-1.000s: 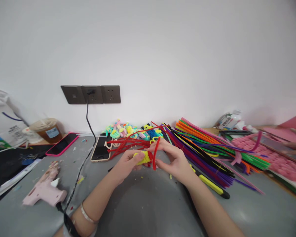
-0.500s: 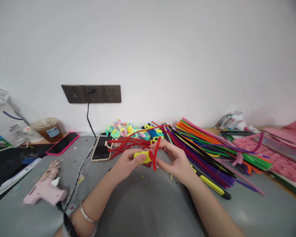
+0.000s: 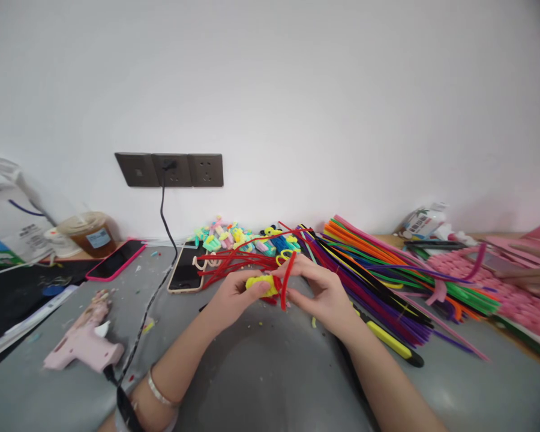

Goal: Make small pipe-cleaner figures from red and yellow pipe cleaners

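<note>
Head camera: both hands work at a yellow piece amid a crowded bench

The left hand [image 3: 234,300] has its grip closed around a fuzzy yellow piece [image 3: 261,287] with a red end, held above the grey bench [image 3: 261,384] near the middle of the view. The right hand [image 3: 321,294] is curled with thumb and fingers parted, at a curved red strip [image 3: 288,282] beside that red end; whether its grip pinches the strip, I cannot tell.

Close behind the hands, loose red stems [image 3: 234,259] sprawl across the bench, some over the edge of a pale-cased phone [image 3: 185,270]. Farther back, small pastel pieces [image 3: 225,236] are heaped along the wall. A thick bundle of coloured stems [image 3: 378,276] hems in the right hand on its outer side, and a yellow-and-black tool [image 3: 389,339] lies next to the right forearm.

On the left, a black cable [image 3: 146,306] runs down from the wall sockets [image 3: 168,170] and passes near the left forearm; a pink glue gun [image 3: 83,345] lies just beyond it. Behind that are a pink-edged phone [image 3: 117,259] and a lidded cup [image 3: 90,234]. At the far right, a blurred hand of another person [image 3: 531,276] is over pink braided material [image 3: 522,306].
</note>
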The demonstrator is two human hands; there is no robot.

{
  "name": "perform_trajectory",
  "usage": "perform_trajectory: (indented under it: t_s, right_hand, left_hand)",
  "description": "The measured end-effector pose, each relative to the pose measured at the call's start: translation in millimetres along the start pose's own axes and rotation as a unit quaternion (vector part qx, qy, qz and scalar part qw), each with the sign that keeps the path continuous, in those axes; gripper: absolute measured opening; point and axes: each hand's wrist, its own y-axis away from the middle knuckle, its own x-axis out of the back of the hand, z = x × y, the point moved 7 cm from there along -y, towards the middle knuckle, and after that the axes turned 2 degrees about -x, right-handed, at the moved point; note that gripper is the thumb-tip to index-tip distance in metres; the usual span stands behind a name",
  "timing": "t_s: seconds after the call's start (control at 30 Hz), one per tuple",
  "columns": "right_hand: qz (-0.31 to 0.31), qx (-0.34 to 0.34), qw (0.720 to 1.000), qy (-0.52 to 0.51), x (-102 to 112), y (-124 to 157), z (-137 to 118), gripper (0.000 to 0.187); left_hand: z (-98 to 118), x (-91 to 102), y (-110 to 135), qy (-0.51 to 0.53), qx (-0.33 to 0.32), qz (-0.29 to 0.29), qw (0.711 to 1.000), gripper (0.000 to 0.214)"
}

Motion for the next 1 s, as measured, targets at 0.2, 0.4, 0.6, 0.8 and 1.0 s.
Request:
perform_trajectory:
  t_s: [0.2,0.4,0.6,0.8,1.0]
  right_hand:
    - [0.003,-0.011,1.0,0.0,1,1,3,0.005]
    - [0.04,-0.035,0.998,-0.035,4,4,11,0.019]
    - [0.051,-0.068,0.995,-0.054,2,5,20,0.024]
    - [0.05,-0.103,0.984,-0.134,-4,5,29,0.035]
    - [0.01,-0.153,0.963,-0.223,-14,4,33,0.041]
  left_hand:
    - [2,0.9,0,-0.012,-0.016,0.001,1.0,0.046]
    - [6,1.0,-1,-0.016,-0.031,0.01,0.999,0.038]
    - [2,5.2,1,-0.012,-0.027,0.047,0.998,0.031]
    - [3,5.4,4,-0.056,-0.054,0.072,0.994,0.034]
    - [16,1.5,9,-0.112,-0.088,0.064,0.988,0.036]
